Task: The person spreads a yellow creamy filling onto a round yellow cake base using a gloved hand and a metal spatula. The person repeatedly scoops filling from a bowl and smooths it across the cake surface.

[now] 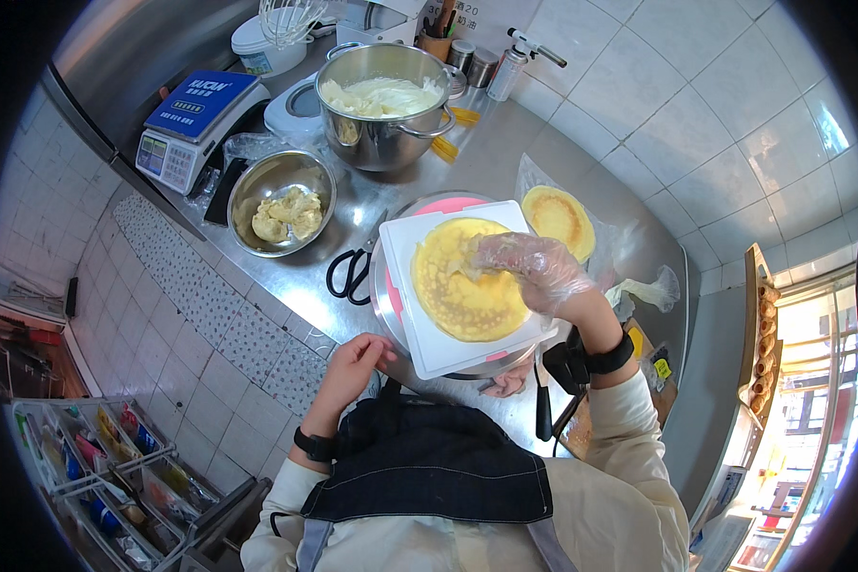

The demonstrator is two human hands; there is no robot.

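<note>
My right hand [533, 268], in a clear plastic glove, is over a round yellow crepe [472, 314], its fingertips on pale, sticky pulp near the crepe's middle. Whether the fingers grip the pulp cannot be told. The crepe lies on a square white board [418, 354] on a round turntable [382, 286]. My bare left hand [357, 361] is by the turntable's near left edge, fingers loosely curled, with nothing visible in it. Behind on the right, more crepes [559, 223] lie on clear plastic. A steel bowl [243, 189] holds pale yellow pulp [289, 214].
A large steel pot [372, 139] of white cream stands at the back. Black-handled scissors [350, 277] lie left of the turntable, a black-handled tool [543, 411] at the near right. A digital scale [179, 154] and a blowtorch [508, 71] stand farther off. Tiled wall borders the counter.
</note>
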